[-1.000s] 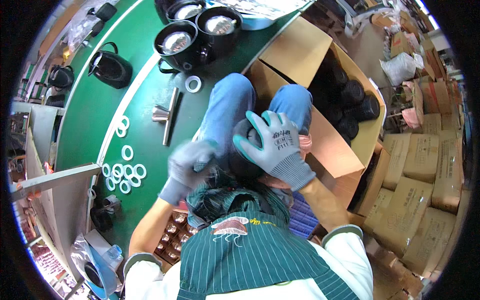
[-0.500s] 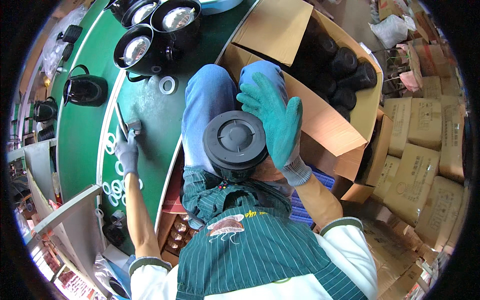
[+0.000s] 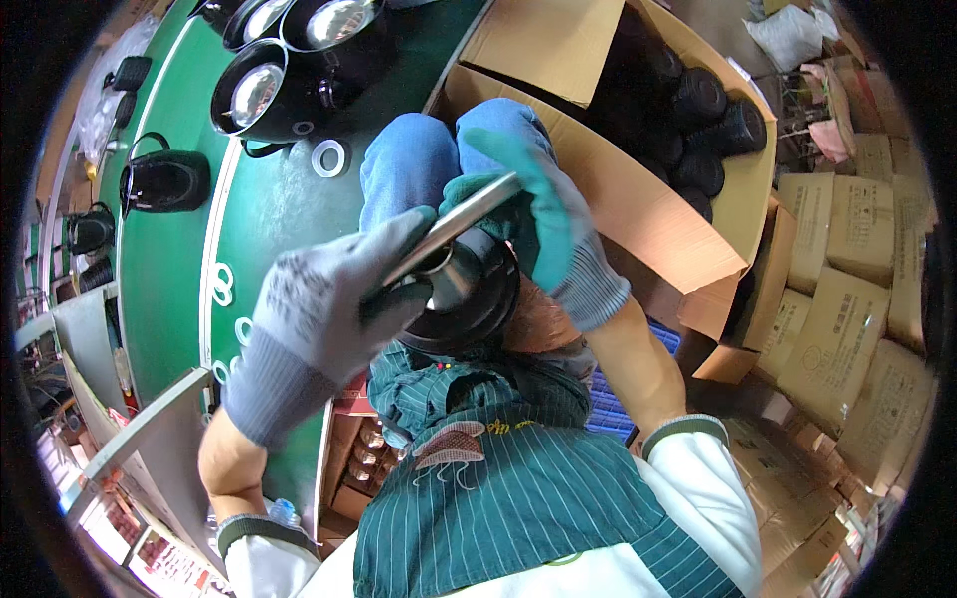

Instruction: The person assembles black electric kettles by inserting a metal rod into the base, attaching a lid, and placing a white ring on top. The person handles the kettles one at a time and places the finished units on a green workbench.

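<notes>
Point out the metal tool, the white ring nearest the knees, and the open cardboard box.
Metal tool (image 3: 457, 225), head view: its bar.
White ring (image 3: 330, 172), head view: its lower edge.
Open cardboard box (image 3: 641, 217), head view: a side flap.

Head-worn fisheye, close above, facing steeply down at left hand (image 3: 329, 294) and right hand (image 3: 546, 217); wide frame catches bench (image 3: 289, 207) left of them, open carton (image 3: 643, 211) right.

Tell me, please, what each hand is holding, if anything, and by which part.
The left hand holds the metal tool by the left end of its bar; the right hand is at the other end; whether it grips is unclear.
</notes>
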Motion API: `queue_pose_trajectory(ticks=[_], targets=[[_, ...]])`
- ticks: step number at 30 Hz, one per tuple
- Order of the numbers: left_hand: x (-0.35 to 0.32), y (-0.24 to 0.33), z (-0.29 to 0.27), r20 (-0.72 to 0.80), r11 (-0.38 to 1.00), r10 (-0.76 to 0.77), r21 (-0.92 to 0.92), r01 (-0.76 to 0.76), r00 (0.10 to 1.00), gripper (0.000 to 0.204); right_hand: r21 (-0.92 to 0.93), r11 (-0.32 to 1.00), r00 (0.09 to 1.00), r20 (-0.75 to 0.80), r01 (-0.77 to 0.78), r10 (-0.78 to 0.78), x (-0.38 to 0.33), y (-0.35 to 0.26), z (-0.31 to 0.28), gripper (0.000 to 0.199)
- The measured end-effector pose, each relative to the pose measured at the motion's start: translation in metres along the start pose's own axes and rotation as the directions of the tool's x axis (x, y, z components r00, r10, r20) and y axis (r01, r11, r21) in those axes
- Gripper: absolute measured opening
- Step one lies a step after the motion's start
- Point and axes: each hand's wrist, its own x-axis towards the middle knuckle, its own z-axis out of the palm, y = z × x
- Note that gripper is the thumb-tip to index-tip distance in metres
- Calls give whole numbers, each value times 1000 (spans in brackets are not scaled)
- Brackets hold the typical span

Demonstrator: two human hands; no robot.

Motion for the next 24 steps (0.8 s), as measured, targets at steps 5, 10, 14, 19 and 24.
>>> queue_pose_trajectory(ticks=[5,10,14,19,24], targets=[[-9,44,38,-189,943,-76,305,132,979,66,46,966,944,226,-256,240,51,13,-11,45],[-3,60,54,-217,861,-303,354,364,928,59,-189,972,896,443,143,-46,55,32,-26,43],[-15,11,61,-360,991,-125,7,136,924,31,400,873,908,406,-277,102,25,42,-33,43],[-18,-10,58,-318,959,-124,-282,31,940,47,347,928,917,400,-137,-14,5,33,-33,41],[-4,-32,57,-260,848,-148,-529,-13,954,53,337,939,902,423,-67,-88,-20,8,-28,70]])
